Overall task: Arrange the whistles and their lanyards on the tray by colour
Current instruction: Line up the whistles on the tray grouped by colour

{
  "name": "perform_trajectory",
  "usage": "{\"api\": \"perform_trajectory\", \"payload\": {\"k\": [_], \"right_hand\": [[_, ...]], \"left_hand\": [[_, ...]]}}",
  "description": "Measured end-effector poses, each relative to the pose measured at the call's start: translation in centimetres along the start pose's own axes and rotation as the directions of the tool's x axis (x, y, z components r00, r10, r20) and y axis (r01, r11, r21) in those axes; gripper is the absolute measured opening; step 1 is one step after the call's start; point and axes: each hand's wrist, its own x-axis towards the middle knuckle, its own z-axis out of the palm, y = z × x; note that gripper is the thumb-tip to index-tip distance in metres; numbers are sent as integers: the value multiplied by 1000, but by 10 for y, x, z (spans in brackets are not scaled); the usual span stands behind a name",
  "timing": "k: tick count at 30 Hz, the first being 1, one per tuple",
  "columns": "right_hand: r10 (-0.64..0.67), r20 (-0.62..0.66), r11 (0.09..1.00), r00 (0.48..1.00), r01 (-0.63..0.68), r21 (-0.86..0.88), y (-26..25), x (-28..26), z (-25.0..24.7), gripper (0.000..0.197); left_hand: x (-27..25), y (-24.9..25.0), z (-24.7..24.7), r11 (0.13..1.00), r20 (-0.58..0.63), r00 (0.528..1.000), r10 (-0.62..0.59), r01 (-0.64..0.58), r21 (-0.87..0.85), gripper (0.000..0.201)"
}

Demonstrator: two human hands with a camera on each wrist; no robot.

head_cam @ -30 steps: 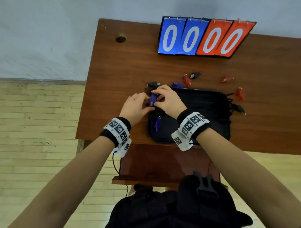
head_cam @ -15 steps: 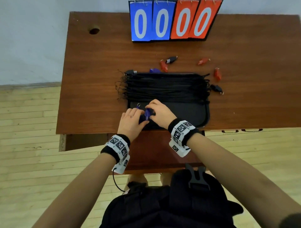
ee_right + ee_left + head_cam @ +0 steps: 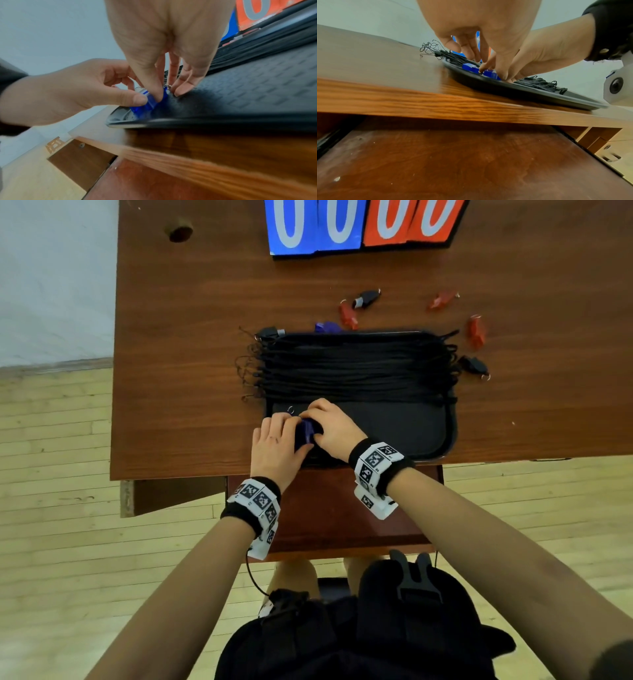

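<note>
Blue whistles [image 3: 148, 104] sat at the near left corner of the black tray [image 3: 448, 436], pinched between thumb and fingers of both the left hand [image 3: 275, 445] and right hand [image 3: 334, 428], beside bundled black lanyards [image 3: 352, 368].

blue whistles [image 3: 471, 68] 3 | red whistles [image 3: 348, 316] 3 | black whistles [image 3: 367, 298] 3 | tray [image 3: 450, 436] 1

The black plastic tray [image 3: 450, 419] sits at the wooden surface's [image 3: 185, 344] near edge; the black cord lanyards [image 3: 352, 368] lie across its far half, the flip scoreboard [image 3: 359, 227] behind.
</note>
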Motion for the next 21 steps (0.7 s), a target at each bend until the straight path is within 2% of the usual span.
{"api": "perform_trajectory", "payload": {"k": [4, 7, 13, 21], "right_hand": [[73, -86, 983, 994, -57, 176, 5, -4, -2, 44], [137, -171, 979, 976, -107, 173, 10, -6, -4, 29], [129, -98, 991, 987, -124, 55, 13, -5, -8, 31], [168, -108, 982, 980, -157, 105, 8, 4, -10, 34]], "left_hand": [[1, -4, 0, 1000, -4, 1000, 13, -13, -6, 55], [2, -8, -1, 996, 5, 996, 88, -88, 1, 57], [2, -17, 4, 983, 19, 983, 180, -181, 41, 52], [8, -24, 8, 972, 7, 973, 233, -233, 34, 50]]}}
